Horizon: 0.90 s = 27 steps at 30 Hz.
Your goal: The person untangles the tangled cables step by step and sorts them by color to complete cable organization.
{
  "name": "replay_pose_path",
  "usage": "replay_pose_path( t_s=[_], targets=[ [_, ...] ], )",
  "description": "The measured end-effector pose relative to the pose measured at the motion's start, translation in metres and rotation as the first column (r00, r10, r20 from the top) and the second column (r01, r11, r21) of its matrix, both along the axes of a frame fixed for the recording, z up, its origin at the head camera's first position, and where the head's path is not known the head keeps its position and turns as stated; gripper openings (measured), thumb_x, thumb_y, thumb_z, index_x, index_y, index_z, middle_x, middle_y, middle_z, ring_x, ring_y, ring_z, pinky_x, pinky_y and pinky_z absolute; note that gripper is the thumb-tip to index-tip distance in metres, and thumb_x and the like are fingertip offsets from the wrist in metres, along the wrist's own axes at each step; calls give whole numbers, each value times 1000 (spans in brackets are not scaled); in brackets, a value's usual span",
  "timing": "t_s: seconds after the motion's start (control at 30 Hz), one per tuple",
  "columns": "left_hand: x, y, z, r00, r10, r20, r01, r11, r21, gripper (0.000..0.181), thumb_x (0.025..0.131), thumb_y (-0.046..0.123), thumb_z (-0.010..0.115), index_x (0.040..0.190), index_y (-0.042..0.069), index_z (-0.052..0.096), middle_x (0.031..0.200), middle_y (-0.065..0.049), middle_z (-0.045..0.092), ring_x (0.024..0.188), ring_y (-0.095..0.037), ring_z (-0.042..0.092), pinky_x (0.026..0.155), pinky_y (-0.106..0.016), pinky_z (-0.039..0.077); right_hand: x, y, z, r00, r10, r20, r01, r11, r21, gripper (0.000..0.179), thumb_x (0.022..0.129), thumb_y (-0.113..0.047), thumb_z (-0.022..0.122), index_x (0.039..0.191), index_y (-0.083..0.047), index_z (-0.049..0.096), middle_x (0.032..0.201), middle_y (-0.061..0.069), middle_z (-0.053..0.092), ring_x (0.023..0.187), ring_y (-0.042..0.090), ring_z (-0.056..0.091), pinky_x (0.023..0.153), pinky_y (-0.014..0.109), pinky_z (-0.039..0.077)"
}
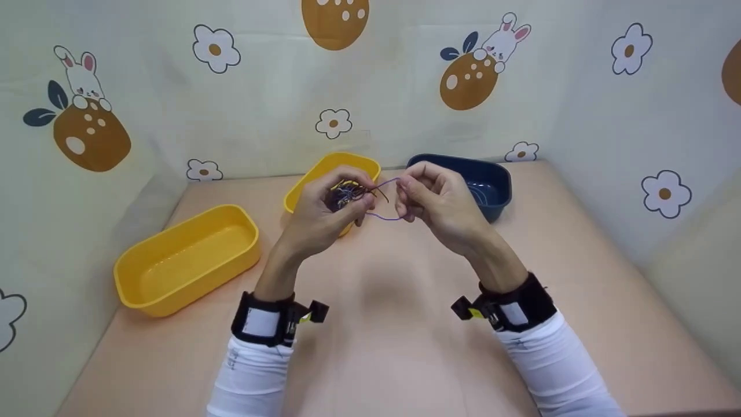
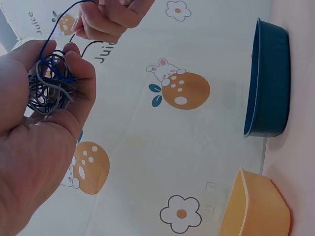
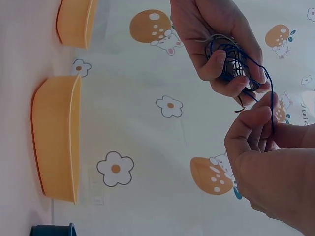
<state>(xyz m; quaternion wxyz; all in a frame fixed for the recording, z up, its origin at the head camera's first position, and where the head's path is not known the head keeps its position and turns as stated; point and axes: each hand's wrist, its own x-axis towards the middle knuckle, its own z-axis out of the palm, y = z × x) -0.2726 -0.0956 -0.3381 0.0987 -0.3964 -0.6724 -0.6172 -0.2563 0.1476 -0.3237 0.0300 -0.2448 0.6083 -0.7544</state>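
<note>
A tangled bundle of thin wires [image 1: 345, 194], blue, grey and dark, sits in my left hand [image 1: 324, 211], whose fingers curl round it. In the left wrist view the wire bundle [image 2: 49, 88] shows as a loose ball between thumb and fingers. My right hand [image 1: 443, 202] pinches a blue wire [image 3: 271, 93] that runs out of the bundle, and the strand spans the small gap between the hands. Short dark wire ends stick out from the left fingertips. Both hands are raised above the table, in front of the back containers.
On the table's left lies a yellow container [image 1: 188, 260] with nothing seen in it. Another yellow container [image 1: 359, 159] stands behind the left hand, partly hidden. A dark blue container [image 1: 492, 185] is behind the right hand. Patterned sheets [image 1: 393, 87] enclose the table [image 1: 382, 353].
</note>
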Motion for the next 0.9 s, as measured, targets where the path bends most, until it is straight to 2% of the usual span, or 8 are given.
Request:
replay_pose_path(
  t_s=[0.07, 0.2, 0.33, 0.47, 0.53, 0.7, 0.8, 0.9],
  targets=[
    [0, -1, 0, 1000, 8, -10, -8, 1000, -13, 19, 106, -1, 75, 124, -7, 70, 111, -7, 71, 75, -20, 65, 65, -26, 61, 0, 1, 0, 999, -35, -31, 36, 998, 43, 9, 117, -8, 59, 113, -4, 67, 84, 3, 65, 71, 16, 62, 64, 21, 52],
    [-1, -4, 0, 1000, 15, -14, -16, 999, -51, 21, 105, 1, 77, 125, -4, 71, 113, -9, 71, 76, -20, 66, 68, -26, 61, -1, 3, -1, 990, -85, -109, 100, 986, 135, 8, 117, -9, 61, 115, -5, 68, 84, 2, 62, 71, 15, 54, 61, 21, 44],
    [0, -7, -1, 999, 47, -17, -48, 997, -67, 22, 105, 2, 79, 126, -1, 72, 117, -14, 71, 83, -23, 68, 74, -24, 62, -1, 7, -1, 988, -95, -122, 113, 982, 153, 10, 116, -8, 61, 117, -4, 71, 86, 0, 61, 70, 15, 50, 61, 21, 41],
    [-1, -5, -1, 992, 126, -30, -128, 991, -48, 22, 106, 5, 79, 126, 0, 72, 122, -13, 72, 87, -25, 69, 77, -24, 64, -2, 9, -1, 995, -64, -79, 73, 991, 113, 11, 115, -7, 64, 117, -3, 74, 87, 1, 65, 72, 15, 55, 65, 21, 48],
    [-1, -3, -2, 986, 161, -41, -163, 986, -31, 23, 106, 6, 78, 127, -1, 71, 122, -14, 72, 85, -26, 69, 75, -24, 63, -3, 10, -1, 999, -25, -27, 27, 996, 86, 11, 114, -6, 65, 117, -4, 75, 90, 2, 70, 77, 16, 60, 70, 21, 54],
    [-3, -4, -2, 975, 207, -84, -205, 978, 36, 23, 107, 2, 75, 129, -4, 69, 120, -22, 72, 82, -23, 67, 72, -22, 62, -5, 16, 1, 994, 67, 90, -74, 994, 77, 15, 112, -2, 65, 115, -7, 79, 98, 3, 75, 85, 17, 64, 80, 22, 61],
    [-4, -10, -2, 967, 231, -106, -224, 972, 78, 23, 107, -2, 73, 129, -6, 69, 117, -20, 72, 81, -20, 65, 72, -21, 61, -7, 21, 2, 991, 93, 99, -103, 989, 105, 18, 114, -4, 63, 115, -6, 81, 98, 4, 74, 84, 17, 64, 82, 22, 62],
    [-6, -15, 0, 963, 247, -111, -235, 966, 111, 22, 105, -5, 74, 127, -8, 70, 111, -14, 74, 79, -18, 64, 71, -20, 59, -8, 25, 2, 990, 108, 87, -118, 985, 127, 21, 116, -6, 61, 121, -2, 80, 95, 4, 71, 78, 16, 65, 78, 22, 62]
  ],
)
